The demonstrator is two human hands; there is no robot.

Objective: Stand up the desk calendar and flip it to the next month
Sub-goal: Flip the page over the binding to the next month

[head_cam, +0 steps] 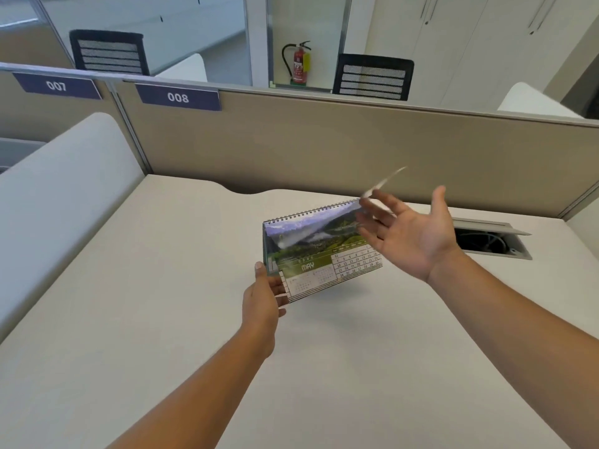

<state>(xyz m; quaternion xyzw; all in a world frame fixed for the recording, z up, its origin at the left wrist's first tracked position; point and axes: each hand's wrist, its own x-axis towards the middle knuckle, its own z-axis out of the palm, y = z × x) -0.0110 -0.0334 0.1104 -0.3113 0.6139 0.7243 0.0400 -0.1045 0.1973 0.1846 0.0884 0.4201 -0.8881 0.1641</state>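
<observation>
Green-bannered desk calendar (pixel 321 254) stands mid-desk (pixel 162 319), spiral uppermost, showing May. Left hand (pixel 262 303) grips its near-left corner. Right hand (pixel 411 236) is spread open, palm up, at the right end; a blurred page (pixel 384 183) rises above its fingers.

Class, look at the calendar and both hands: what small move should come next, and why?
Probably the right hand carries the blurred lifted page over the spiral binding to the back, since May already shows and the left hand steadies the standing calendar.
</observation>
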